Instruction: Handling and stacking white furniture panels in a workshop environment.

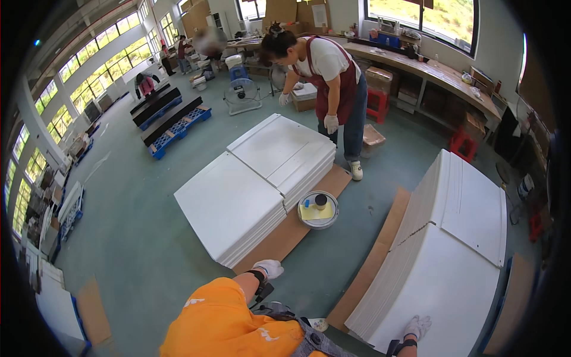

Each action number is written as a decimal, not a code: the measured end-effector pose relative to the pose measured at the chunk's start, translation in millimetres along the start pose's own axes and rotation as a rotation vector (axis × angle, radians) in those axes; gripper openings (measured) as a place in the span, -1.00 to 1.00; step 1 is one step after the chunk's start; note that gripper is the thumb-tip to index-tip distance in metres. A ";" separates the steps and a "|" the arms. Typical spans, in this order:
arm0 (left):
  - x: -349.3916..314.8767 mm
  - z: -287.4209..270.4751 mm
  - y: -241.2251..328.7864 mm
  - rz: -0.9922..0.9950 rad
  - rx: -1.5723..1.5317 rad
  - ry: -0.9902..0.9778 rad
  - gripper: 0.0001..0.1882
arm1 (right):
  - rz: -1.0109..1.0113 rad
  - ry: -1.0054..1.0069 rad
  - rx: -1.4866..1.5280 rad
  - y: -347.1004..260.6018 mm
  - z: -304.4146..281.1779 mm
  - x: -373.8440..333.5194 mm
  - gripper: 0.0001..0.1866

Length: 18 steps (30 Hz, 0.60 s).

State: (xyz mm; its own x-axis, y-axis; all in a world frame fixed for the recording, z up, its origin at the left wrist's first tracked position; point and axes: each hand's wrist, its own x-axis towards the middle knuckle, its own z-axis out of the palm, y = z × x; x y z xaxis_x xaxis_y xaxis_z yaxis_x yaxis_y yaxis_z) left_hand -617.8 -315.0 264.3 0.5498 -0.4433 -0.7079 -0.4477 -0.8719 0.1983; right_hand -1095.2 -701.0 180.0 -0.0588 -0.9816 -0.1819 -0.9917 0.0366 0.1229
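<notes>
My left hand [269, 269], in a white glove, hangs over the floor just off the near corner of the left stack of white panels [229, 199]. Its fingers are bunched and too small to make out, and nothing shows sticking out of it. On my right, a second tall stack of white panels [428, 279] stands close to me. My right hand [417, 326], also gloved in white, rests on its top panel near the lower end, fingers spread. Both stacks sit on brown cardboard [284, 237].
Between the stacks stands a round bucket [323, 224] with a dark-lidded jar [320, 200] and yellow paper on top. A co-worker in a dark red apron [327, 89] bends over the left stack's far side. Behind are a fan [240, 92], blue pallets [178, 132] and a long workbench [434, 70].
</notes>
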 end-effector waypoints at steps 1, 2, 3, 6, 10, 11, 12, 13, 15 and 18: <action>-5.9 1.4 1.8 0.087 0.039 -0.018 -0.52 | -0.016 0.078 -0.003 -4.5 2.9 -4.8 -0.38; -13.1 -2.0 9.7 0.144 0.072 -0.042 -0.53 | -0.029 0.092 -0.011 -4.9 1.9 -10.6 -0.38; -19.2 -1.3 8.8 0.218 0.064 -0.027 -0.54 | -0.008 0.005 -0.029 -7.7 -0.4 -18.5 -0.39; -39.0 -0.1 -16.5 0.307 -0.003 0.014 -0.56 | -0.035 -0.123 0.034 -33.8 -44.0 -69.4 -0.38; -66.2 -5.7 -90.8 0.363 -0.076 0.087 -0.58 | 0.004 -0.251 0.248 -35.6 -39.3 -101.8 -0.35; -67.4 0.7 -126.4 0.350 -0.087 0.098 -0.58 | 0.006 -0.219 0.259 -42.2 -30.3 -110.0 -0.39; -66.3 16.4 -171.4 0.255 -0.144 0.105 -0.58 | -0.011 -0.153 0.229 -62.5 -24.5 -121.3 -0.42; -72.1 29.3 -212.0 0.166 -0.201 0.103 -0.57 | -0.022 -0.072 0.184 -79.3 -17.5 -134.4 -0.46; -101.4 33.2 -280.6 -0.044 -0.198 0.084 -0.54 | -0.029 0.106 0.110 -101.1 -0.9 -156.0 -0.52; -124.3 83.1 -408.3 -0.471 -0.340 0.085 -0.51 | -0.186 0.249 0.028 -146.7 30.6 -183.1 -0.61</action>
State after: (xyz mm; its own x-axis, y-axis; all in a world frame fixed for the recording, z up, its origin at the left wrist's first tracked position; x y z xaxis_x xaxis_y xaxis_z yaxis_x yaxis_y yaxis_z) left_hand -561.9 113.5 215.1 0.6955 0.0057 -0.7185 0.1023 -0.9906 0.0912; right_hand -942.4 -520.9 165.4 0.1498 -0.9876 0.0462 -0.9859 -0.1457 0.0820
